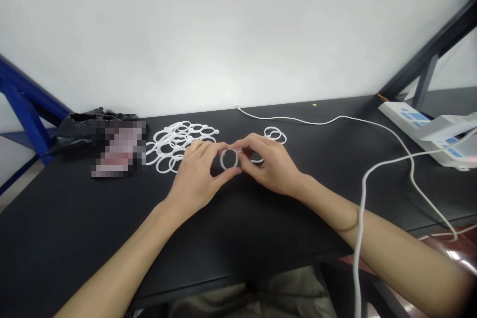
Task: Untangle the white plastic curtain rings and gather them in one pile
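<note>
Both of my hands meet over the middle of the black table. Between them is one white plastic ring, held upright by its rim. My left hand pinches its left and lower side with thumb and fingers. My right hand pinches its right side near the top. Just behind my left hand lies a pile of several white rings. A small group of white rings lies behind my right hand.
A black plastic bag and a blurred-out patch sit at the table's back left. A white cable crosses the right side and my right forearm. A white power strip lies at the far right. A blue frame stands left.
</note>
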A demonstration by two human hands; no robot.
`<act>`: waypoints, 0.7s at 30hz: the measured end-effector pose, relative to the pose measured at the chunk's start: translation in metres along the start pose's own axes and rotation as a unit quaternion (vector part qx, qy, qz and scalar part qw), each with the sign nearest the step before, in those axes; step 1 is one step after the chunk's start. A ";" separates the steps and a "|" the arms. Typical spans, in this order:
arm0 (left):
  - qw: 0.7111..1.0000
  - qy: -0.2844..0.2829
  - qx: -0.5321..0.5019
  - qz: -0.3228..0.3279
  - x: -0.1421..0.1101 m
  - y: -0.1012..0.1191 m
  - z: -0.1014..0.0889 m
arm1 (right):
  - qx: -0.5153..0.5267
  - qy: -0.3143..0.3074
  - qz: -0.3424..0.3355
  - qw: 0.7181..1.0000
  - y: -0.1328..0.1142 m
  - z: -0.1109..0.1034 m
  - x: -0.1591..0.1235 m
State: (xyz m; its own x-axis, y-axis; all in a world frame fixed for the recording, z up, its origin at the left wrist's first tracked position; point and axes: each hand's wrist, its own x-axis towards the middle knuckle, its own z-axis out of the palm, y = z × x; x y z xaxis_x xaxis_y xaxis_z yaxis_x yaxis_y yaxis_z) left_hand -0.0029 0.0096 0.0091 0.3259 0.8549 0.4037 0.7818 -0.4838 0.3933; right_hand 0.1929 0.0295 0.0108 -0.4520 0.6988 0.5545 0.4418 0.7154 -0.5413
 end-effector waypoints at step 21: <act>0.998 0.042 0.034 -0.013 0.000 -0.004 -0.001 | 0.001 -0.012 0.048 0.999 0.002 0.001 0.002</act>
State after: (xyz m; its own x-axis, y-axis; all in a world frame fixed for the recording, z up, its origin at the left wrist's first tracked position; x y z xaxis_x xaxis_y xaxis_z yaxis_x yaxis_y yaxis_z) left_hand -0.0066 0.0113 0.0088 0.2620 0.8469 0.4628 0.8249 -0.4454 0.3481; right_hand 0.1922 0.0325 0.0104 -0.4267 0.7636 0.4845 0.4823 0.6454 -0.5924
